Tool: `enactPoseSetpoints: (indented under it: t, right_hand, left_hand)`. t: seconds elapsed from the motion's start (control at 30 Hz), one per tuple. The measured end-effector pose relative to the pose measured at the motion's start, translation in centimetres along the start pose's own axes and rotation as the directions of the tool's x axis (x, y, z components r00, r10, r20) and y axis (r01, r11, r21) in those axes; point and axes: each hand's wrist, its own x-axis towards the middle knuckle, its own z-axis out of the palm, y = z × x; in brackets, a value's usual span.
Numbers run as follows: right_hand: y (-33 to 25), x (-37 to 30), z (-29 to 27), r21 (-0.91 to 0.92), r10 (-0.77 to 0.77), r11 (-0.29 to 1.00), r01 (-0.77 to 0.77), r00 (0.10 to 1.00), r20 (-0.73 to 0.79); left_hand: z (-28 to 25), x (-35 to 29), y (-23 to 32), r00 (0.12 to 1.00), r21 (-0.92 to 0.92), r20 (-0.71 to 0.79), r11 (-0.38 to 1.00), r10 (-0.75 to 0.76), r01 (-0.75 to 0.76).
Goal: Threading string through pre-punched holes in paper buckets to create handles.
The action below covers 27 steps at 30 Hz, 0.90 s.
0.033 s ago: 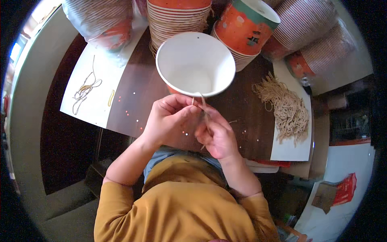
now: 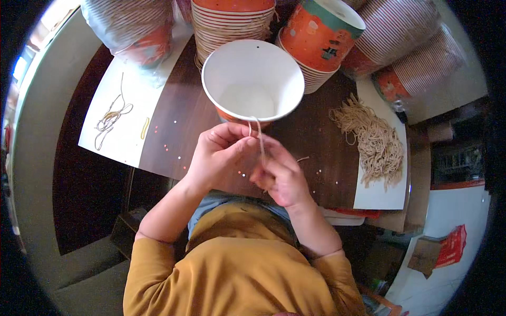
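A paper bucket [image 2: 253, 79], white inside and orange outside, stands tilted toward me in the middle of the table. A strand of beige twine [image 2: 260, 138] comes over its near rim and hangs down between my hands. Thumb and forefinger of my left hand [image 2: 224, 147] pinch the twine just below that rim. Curled close beside it, my right hand [image 2: 279, 171] has its fingers closed on the same twine; its fingertips are somewhat blurred. A short twine end [image 2: 302, 159] sticks out past the right fingers.
Behind the bucket rise stacks of nested orange buckets [image 2: 232, 26], with an upturned green-banded bucket [image 2: 324, 31] on one. Plastic-wrapped stacks [image 2: 132, 31] stand farther out. A heap of cut twine [image 2: 374, 145] lies at right, loose strands [image 2: 112, 116] at left. Small paper dots dot the brown tabletop.
The bucket has shifted slightly to the left and away from me. My right hand has moved a little left, and the twine between the hands hangs differently.
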Motion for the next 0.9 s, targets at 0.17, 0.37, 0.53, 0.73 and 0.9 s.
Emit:
enactPoseSetpoints:
  t: [0.17,0.37,0.53,0.73,0.9]
  right_hand:
    - [1.6,1.4,-0.6,-0.218,-0.148,0.958,0.186,0.973,0.180]
    - [1.6,2.1,-0.2,-0.858,-0.824,-0.257,0.444,0.364,0.435]
    - [0.8,1.9,0.2,-0.702,-0.650,-0.611,0.367,0.273,0.709]
    - [-0.3,1.6,0.5,-0.685,-0.741,-0.448,0.574,0.190,0.644]
    - [-3.4,2.1,2.2,-0.592,-0.725,-0.400,0.700,0.153,0.671]
  left_hand:
    - [-0.6,-0.2,-0.4,0.999,-0.072,-0.025,0.997,-0.028,0.027]
    - [0.6,-0.5,-0.2,0.990,-0.338,-0.050,0.935,-0.129,0.104]
    - [3.0,-0.4,0.1,0.976,-0.358,-0.216,0.933,-0.043,-0.038]
    - [1.8,-0.5,-0.5,0.978,-0.238,-0.202,0.966,0.057,-0.105]
    - [2.5,-0.9,0.0,0.914,0.285,-0.254,0.928,0.316,-0.242]
